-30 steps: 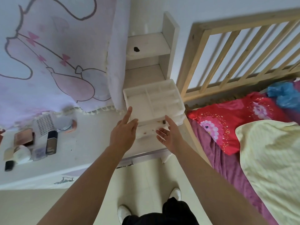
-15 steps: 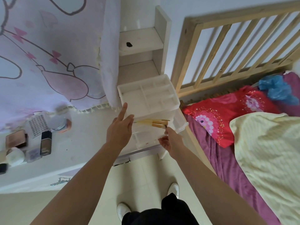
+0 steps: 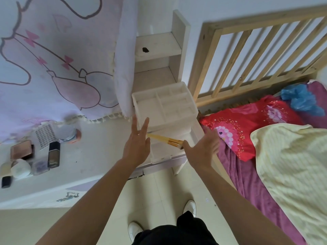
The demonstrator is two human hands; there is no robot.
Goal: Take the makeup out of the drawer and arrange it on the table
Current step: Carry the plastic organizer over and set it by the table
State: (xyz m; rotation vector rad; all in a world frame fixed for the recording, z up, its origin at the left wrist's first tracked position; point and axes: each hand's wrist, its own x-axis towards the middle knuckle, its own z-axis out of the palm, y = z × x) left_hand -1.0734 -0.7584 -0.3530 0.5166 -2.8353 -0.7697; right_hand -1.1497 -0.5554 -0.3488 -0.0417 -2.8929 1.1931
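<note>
A white plastic organizer [image 3: 164, 106] stands at the right end of the white table [image 3: 99, 156]. Its lower drawer [image 3: 164, 157] is pulled out toward me. Gold-handled makeup brushes [image 3: 166, 139] lie across the drawer. My left hand [image 3: 137, 144] is at the organizer's left front corner with straight fingers, beside the brush handles. Blurred and spread, my right hand [image 3: 201, 149] hovers at the drawer's right side, next to the brush heads, holding nothing.
Makeup lies at the table's left end: a compact [image 3: 22, 152], a dark foundation bottle [image 3: 54, 154], a white round jar [image 3: 21, 169], a clear box [image 3: 39, 167], a small black item [image 3: 6, 182]. A wooden bed frame [image 3: 247, 55] with bedding [image 3: 292, 165] stands at the right.
The drawer came out of the organizer, showing the brushes. My right hand has let go of the drawer front and spread open further right. My left hand's fingers have straightened.
</note>
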